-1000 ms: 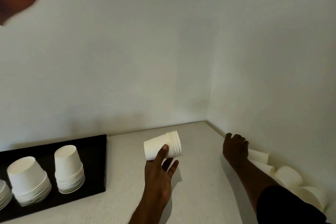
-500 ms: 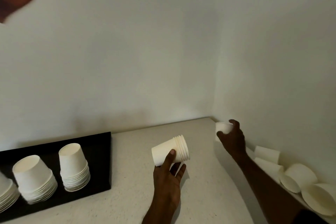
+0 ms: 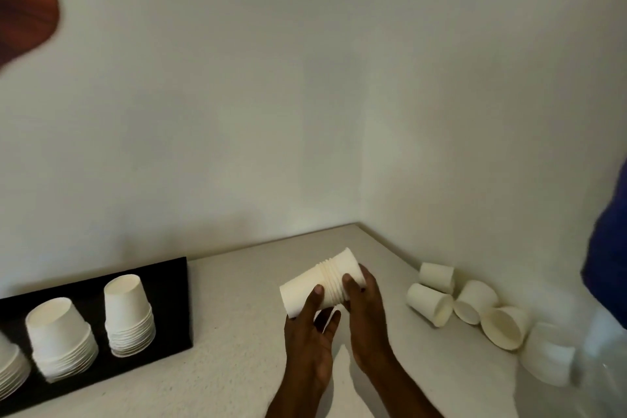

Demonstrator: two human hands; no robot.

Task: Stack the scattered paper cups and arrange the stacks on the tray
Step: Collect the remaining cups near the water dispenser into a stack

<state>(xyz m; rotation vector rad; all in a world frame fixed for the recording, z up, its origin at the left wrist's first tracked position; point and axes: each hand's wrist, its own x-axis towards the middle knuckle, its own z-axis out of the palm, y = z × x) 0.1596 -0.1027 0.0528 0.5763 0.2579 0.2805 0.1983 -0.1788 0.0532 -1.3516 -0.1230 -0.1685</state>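
Observation:
A sideways stack of white paper cups (image 3: 305, 288) hangs above the counter, gripped from below by my left hand (image 3: 310, 339). My right hand (image 3: 368, 312) grips a cup (image 3: 344, 265) at the stack's right end, pushed onto the stack. On the black tray (image 3: 169, 316) at the left stand three upside-down cup stacks: the right one (image 3: 129, 316), the middle one (image 3: 61, 338), and one cut off by the frame edge (image 3: 10, 370). Several loose cups (image 3: 431, 304) lie on their sides along the right wall.
The pale speckled counter (image 3: 237, 332) meets two white walls in a corner behind the hands. A blurred clear plastic item (image 3: 604, 366) and a blue sleeve (image 3: 610, 265) show at the right edge. A brown object (image 3: 23, 0) sits at the top left.
My right hand picked a loose cup from beside the right wall, carried it left and put it on the right end of the stack in my left hand.

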